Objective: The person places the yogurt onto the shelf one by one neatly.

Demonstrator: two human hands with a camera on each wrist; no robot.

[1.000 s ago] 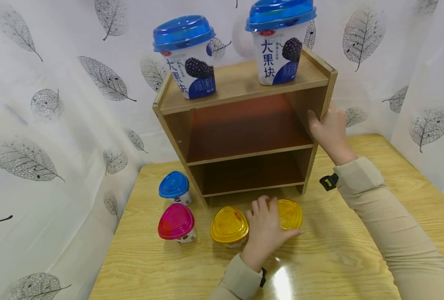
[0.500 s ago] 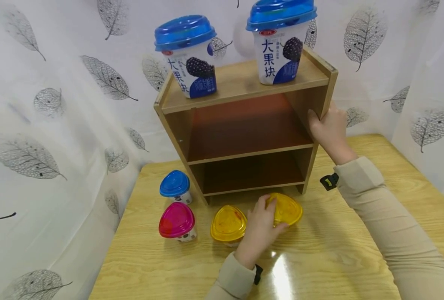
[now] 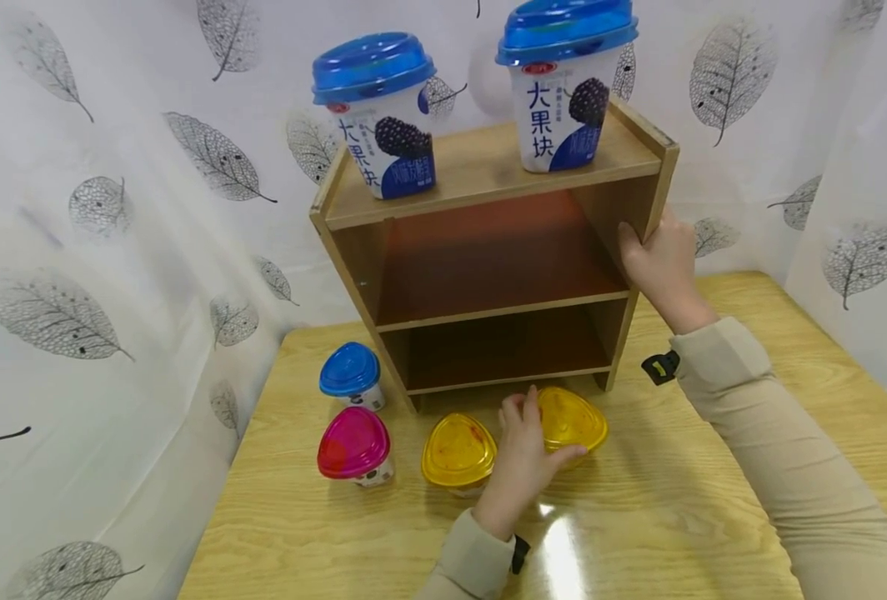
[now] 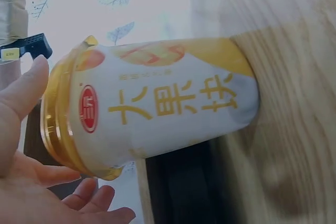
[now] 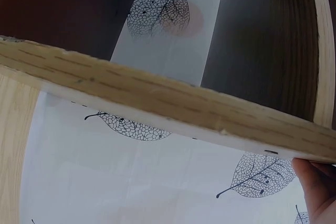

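Note:
My left hand (image 3: 518, 471) is at the left side of a yellow-lidded yogurt cup (image 3: 571, 421), thumb and fingers spread loosely near its lid. In the left wrist view this yogurt cup (image 4: 163, 93) stands on the table, its printed front facing the camera, with my fingers (image 4: 97, 198) relaxed by the lid. At the upper right, my right hand (image 3: 661, 254) grips the side panel of a small wooden shelf (image 3: 503, 312). Only part of my right hand (image 5: 317, 187) shows in the right wrist view, at the panel's edge (image 5: 157, 90).
Another yellow-lidded yogurt cup (image 3: 458, 450) stands just left of my left hand. Further left are a pink-lidded cup (image 3: 353, 443) and a blue-lidded cup (image 3: 350, 371). Two blue-lidded cups, left (image 3: 383, 125) and right (image 3: 563, 100), stand on the shelf's top board. Leaf-patterned sheeting hangs behind.
The right yellow-lidded cup turned and shifted slightly toward the shelf between the first two frames. Since then my left fingers and thumb have loosened from its lid. My right hand keeps its grip.

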